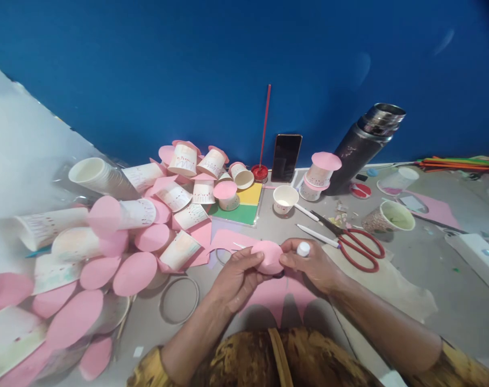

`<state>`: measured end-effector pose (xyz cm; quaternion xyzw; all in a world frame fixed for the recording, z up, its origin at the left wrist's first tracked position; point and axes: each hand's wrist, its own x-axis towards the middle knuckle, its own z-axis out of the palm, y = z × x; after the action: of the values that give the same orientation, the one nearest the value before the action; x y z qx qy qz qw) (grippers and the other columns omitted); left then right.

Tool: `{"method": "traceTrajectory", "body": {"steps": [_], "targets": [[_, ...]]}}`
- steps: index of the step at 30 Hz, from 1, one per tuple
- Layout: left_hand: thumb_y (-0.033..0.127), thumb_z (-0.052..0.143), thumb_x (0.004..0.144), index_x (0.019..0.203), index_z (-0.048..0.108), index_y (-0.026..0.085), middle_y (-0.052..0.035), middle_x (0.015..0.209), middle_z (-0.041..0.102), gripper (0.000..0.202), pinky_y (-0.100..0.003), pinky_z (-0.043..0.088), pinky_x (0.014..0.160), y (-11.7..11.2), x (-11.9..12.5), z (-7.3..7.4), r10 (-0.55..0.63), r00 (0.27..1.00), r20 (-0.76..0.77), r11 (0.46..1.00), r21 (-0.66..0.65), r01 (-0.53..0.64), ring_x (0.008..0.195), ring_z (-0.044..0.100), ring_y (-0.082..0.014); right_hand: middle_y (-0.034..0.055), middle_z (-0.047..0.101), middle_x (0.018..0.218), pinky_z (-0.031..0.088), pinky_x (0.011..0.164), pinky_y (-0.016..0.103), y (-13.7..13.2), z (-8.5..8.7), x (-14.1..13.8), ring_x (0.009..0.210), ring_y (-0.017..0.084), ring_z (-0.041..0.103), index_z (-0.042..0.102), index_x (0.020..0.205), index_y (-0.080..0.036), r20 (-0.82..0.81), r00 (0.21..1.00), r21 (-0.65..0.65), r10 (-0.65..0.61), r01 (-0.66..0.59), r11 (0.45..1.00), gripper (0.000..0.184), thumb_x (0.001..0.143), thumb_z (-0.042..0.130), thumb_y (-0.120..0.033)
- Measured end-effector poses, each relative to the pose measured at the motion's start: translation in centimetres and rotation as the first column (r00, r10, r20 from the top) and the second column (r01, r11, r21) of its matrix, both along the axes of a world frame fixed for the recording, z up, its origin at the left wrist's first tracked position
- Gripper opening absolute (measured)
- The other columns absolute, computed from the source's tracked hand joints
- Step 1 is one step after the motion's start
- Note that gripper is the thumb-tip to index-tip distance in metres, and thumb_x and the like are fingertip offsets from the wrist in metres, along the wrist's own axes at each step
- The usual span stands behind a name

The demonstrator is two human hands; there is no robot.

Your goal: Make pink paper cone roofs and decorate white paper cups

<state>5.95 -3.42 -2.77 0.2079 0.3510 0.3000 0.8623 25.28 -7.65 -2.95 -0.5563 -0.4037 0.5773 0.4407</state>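
Note:
My left hand (236, 274) and my right hand (311, 264) hold between them a pink paper disc (267, 256), which seems to cover a paper cup hidden under it. The right hand also grips a small glue bottle with a white cap (303, 249). Beneath the hands lies a cut sheet of pink paper (282, 295) on the grey table.
A heap of paper cups capped with pink discs (147, 226) fills the left. Red-handled scissors (355, 244), a white pen (317, 235), a small cup (285, 199), a phone (286, 157), a black flask (365, 142), a stack of coloured paper (244, 207) and a wire ring (178, 300) lie around.

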Motion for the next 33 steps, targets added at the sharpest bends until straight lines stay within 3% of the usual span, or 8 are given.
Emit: {"method": "traceTrajectory", "body": {"steps": [3,6,9,15,23,26,30,33], "targets": [[0.023,0.081,0.078,0.095,0.075,0.01,-0.0129,0.093,0.079,0.021,-0.038,0.062,0.078,0.5,-0.1,0.3,0.096,0.995,0.021,0.995,-0.023,-0.096,0.082,0.075,-0.0248,-0.002,0.059,0.069,0.036,0.059,0.029,0.4,-0.2,1.2,0.063,0.014,0.048,0.072,0.09,-0.02,0.179,0.983,0.11,-0.038,0.019,0.994,0.029,0.081,0.078,-0.047],[0.02,0.077,0.081,0.093,0.073,0.01,-0.0102,0.088,0.078,0.016,-0.034,0.063,0.07,1.1,-0.4,0.4,0.153,0.988,-0.008,0.988,-0.019,-0.153,0.077,0.074,-0.0222,0.0006,0.059,0.073,0.039,0.064,0.031,0.9,-0.5,2.2,0.069,0.017,0.051,0.071,0.086,-0.022,0.374,0.919,0.276,-0.127,0.02,0.961,0.027,0.093,0.065,-0.047],[0.013,0.075,0.08,0.093,0.072,0.01,-0.0081,0.085,0.076,0.014,-0.028,0.062,0.068,1.4,-0.7,0.4,0.174,0.984,-0.031,0.985,0.021,-0.173,0.072,0.071,-0.0172,0.0033,0.061,0.081,0.041,0.07,0.033,1.4,-1.1,2.6,0.075,0.019,0.053,0.077,0.088,-0.024,0.515,0.821,0.397,-0.247,0.027,0.917,0.022,0.09,0.069,-0.044],[0.006,0.071,0.081,0.094,0.072,0.011,-0.005,0.083,0.074,0.014,-0.024,0.06,0.068,1.4,-0.6,0.4,0.217,0.976,-0.027,0.974,-0.061,-0.218,0.072,0.07,-0.0137,0.003,0.064,0.085,0.044,0.071,0.034,2.5,-2.5,3.1,0.07,0.018,0.054,0.076,0.094,-0.024,0.576,0.759,0.366,-0.303,0.092,0.926,0.02,0.083,0.076,-0.041],[0.007,0.073,0.08,0.095,0.072,0.01,-0.0052,0.089,0.073,0.015,-0.024,0.06,0.073,1.4,-0.6,0.5,0.218,0.976,0.032,0.976,-0.03,-0.217,0.077,0.07,-0.0137,0.0055,0.068,0.094,0.046,0.084,0.036,2.7,-2.7,3.6,0.091,0.024,0.062,0.073,0.096,-0.022,0.767,0.622,0.284,-0.157,-0.111,0.952,0.018,0.082,0.072,-0.032],[0.007,0.074,0.079,0.094,0.072,0.011,-0.0052,0.09,0.073,0.016,-0.026,0.061,0.072,1.4,-0.7,0.6,0.244,0.97,-0.007,0.97,0.011,-0.244,0.078,0.07,-0.0148,0.0068,0.069,0.101,0.047,0.084,0.037,2.6,-2.3,3.8,0.088,0.024,0.063,0.071,0.108,-0.021,0.775,0.62,0.242,-0.122,-0.113,0.964,0.031,0.079,0.074,-0.03],[0.012,0.082,0.075,0.096,0.07,0.013,-0.0039,0.086,0.073,0.025,-0.025,0.061,0.066,1.3,-0.9,0.6,0.249,0.966,-0.063,0.967,0.075,-0.244,0.071,0.07,-0.0143,0.0112,0.064,0.118,0.047,0.089,0.042,1.7,-0.4,4.1,0.102,0.03,0.061,0.059,0.138,-0.025,0.792,0.582,0.304,-0.183,-0.116,0.945,0.072,0.07,0.083,-0.035],[0.015,0.086,0.071,0.098,0.067,0.013,-0.0034,0.084,0.073,0.033,-0.023,0.059,0.067,1.2,-0.8,0.7,0.265,0.963,-0.054,0.96,0.103,-0.259,0.07,0.069,-0.0124,0.0119,0.065,0.116,0.047,0.086,0.043,0.6,1.3,3.3,0.098,0.03,0.06,0.069,0.122,-0.026,0.702,0.588,0.498,-0.4,-0.005,0.867,0.049,0.076,0.08,-0.038]]}}
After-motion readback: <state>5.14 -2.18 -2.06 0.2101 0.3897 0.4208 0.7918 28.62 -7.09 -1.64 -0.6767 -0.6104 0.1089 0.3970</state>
